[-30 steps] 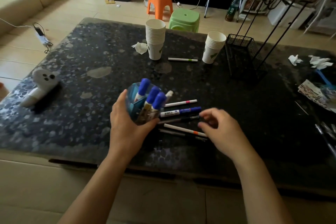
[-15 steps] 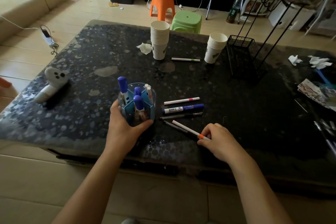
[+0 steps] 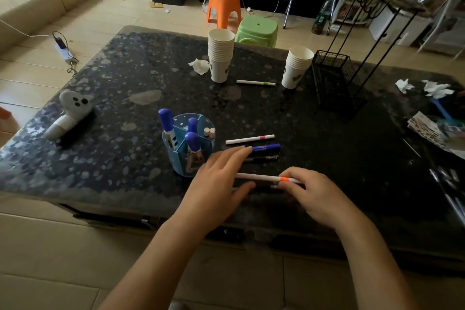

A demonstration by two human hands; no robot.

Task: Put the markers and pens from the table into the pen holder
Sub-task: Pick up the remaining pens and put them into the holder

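A round blue pen holder [image 3: 181, 158] stands near the table's front edge with three blue-capped markers and two white pen ends in it. My right hand [image 3: 312, 194] pinches a white pen with an orange band [image 3: 261, 178] at its right end, just off the table. My left hand [image 3: 221, 178] hovers open to the right of the holder, fingers stretched over the loose pens. Beyond it lie a white pen with a pink band [image 3: 249, 139], a blue marker [image 3: 266, 147] and a black pen [image 3: 264, 158]. A white pen with a green band [image 3: 255, 82] lies farther back.
Two stacks of paper cups [image 3: 221, 54] [image 3: 297, 66] stand at the back. A black wire basket [image 3: 332, 68] and rack sit at the right. A white ghost-shaped brush [image 3: 68, 113] lies at the left. Crumpled tissues [image 3: 200, 66] and clutter are near the right edge.
My left hand let go of the pen holder and moved right over the loose pens. My right hand took hold of the orange-banded pen and turned it level.
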